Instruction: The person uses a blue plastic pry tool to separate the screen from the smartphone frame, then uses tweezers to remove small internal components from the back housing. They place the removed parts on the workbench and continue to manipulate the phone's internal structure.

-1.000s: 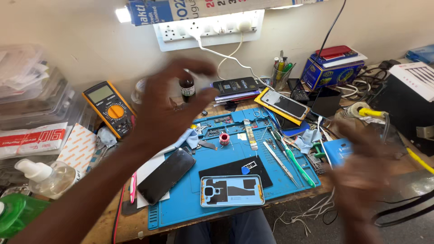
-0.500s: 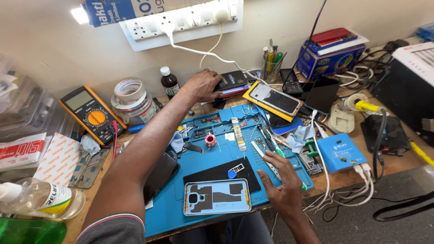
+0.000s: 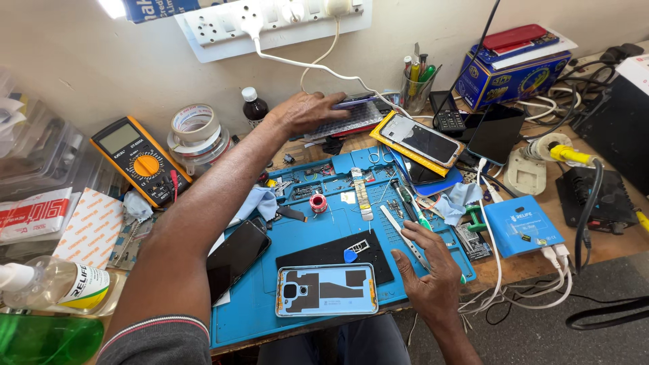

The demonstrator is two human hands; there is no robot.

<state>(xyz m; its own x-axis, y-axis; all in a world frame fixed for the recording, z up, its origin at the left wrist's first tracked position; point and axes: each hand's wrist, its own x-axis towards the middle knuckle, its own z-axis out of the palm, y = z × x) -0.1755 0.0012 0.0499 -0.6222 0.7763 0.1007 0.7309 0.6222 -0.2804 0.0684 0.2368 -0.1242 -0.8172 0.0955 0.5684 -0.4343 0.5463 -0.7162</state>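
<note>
Hands settled over a crowded phone-repair bench after a second of fast movement. A second earlier both were blurred in mid-air above the blue work mat (image 3: 284,307); half a second earlier the left hand (image 3: 307,111) had already reached the back of the bench, and it remained there, fingers spread flat and pressed down on a purple-edged phone (image 3: 362,103) lying on a stack of flat devices near the wall. Its grip could not be judged fully: the palm covered the phone's near end, and whether the fingers curled round it did not show.

The right hand (image 3: 426,270) had come to rest on the mat's front right corner, fingers loosely apart, their tips touching a thin metal tool (image 3: 399,230) that lay slanted across the mat beside a green-handled screwdriver (image 3: 422,222). It clamped nothing.

Between the arms lay an opened phone back frame (image 3: 326,289), pale blue and face up at the mat's front edge, with a black panel (image 3: 324,251) just behind it and a dark phone (image 3: 233,257) to its left, under the outstretched forearm. A yellow multimeter (image 3: 138,161) and a roll of tape (image 3: 195,124) stood well to the left.

Judging from the reach, attention had shifted from the opened frame to the stack at the back.
</note>
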